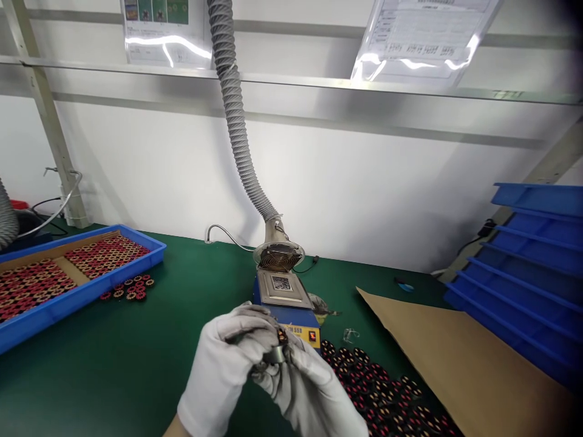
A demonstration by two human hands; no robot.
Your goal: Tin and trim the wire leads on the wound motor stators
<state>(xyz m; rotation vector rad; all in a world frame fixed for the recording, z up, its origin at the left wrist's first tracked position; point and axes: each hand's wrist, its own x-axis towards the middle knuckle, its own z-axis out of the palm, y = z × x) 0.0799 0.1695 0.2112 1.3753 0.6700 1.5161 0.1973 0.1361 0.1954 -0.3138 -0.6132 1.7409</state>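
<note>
Hands: left hand point(228, 358) and right hand point(310, 388), gloved, pressed together, pinching a small wound part point(279, 345).
Risk: glove slip could drop the part onto the solder pot point(285, 291).

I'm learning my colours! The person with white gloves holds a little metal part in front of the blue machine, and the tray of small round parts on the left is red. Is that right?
Not quite. In the head view the tray on the left is blue, not red; only the round parts in it look red. The gloved left hand and right hand do hold a little metal part before the blue machine.
</note>
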